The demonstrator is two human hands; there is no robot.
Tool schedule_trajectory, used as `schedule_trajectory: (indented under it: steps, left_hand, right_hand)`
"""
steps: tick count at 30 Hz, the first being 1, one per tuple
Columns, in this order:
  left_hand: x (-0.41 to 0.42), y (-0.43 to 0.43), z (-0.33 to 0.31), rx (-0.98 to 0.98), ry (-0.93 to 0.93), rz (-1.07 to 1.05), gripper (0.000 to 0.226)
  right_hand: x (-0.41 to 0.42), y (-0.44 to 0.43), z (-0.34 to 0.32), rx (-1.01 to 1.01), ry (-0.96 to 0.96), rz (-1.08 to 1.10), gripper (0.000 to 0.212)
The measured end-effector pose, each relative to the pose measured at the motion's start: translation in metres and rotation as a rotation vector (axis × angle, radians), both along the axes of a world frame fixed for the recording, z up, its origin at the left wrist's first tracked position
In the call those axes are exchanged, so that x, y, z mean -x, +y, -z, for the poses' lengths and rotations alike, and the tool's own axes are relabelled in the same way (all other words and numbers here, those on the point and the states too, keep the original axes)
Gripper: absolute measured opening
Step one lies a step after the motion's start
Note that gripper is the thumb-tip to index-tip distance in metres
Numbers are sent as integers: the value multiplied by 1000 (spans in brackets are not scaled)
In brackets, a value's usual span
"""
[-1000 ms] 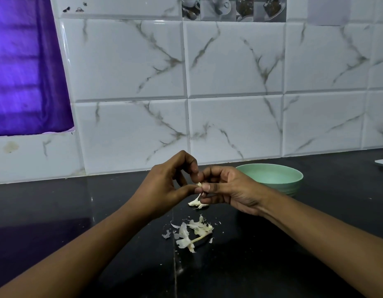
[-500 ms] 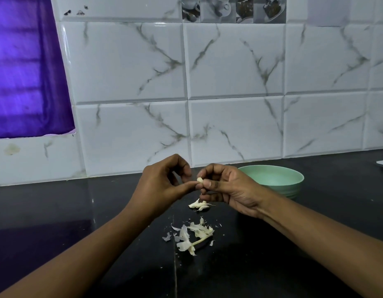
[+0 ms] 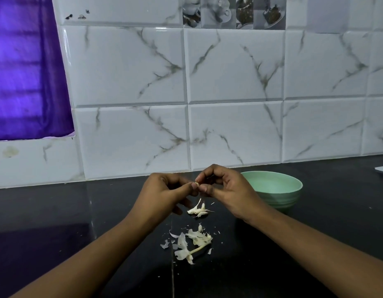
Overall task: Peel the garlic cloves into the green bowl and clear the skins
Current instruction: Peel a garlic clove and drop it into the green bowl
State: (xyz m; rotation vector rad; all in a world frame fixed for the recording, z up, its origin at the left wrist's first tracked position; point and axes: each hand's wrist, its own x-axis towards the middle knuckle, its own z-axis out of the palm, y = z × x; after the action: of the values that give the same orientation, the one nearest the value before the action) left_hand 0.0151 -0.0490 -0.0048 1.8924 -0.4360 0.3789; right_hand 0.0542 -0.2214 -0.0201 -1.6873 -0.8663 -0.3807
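Pinching a garlic clove (image 3: pixel 196 184) between left hand (image 3: pixel 164 194) and right hand (image 3: pixel 227 190), both curled round it; only a pale tip visible. Beneath on the desk (image 3: pixel 57 211), small pale pieces (image 3: pixel 199 210), hard to identify; loose skins (image 3: pixel 190 244) toward the front edge. Behind the right wrist, green bowl (image 3: pixel 280 198), partly hidden.

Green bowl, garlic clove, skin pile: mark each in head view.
Green bowl (image 3: pixel 282 198): head view, outer wall.
Garlic clove (image 3: pixel 196 184): head view, exposed tip.
Skin pile (image 3: pixel 196 237): head view, pale skin mid-pile.
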Motion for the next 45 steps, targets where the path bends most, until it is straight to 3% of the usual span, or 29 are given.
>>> schedule_trajectory:
  steps: [6,11,23,32,45]
  left_hand:
    - [-2,1,1,133,137,41,11]
    - [-3,0,2,165,165,48,12]
    - [-4,-1,4,82,90,-29,12]
    - [-5,-1,3,98,160,-28,16]
    - [-7,-1,8,84,192,125,19]
  right_hand:
    - [3,0,-2,83,-226,134,21]
    - [5,0,-2,81,-210,127,26]
    - [5,3,0,26,-29,59,18]
    - [3,1,0,-227,376,-147,10]
    - [5,4,0,-215,432,-184,6]
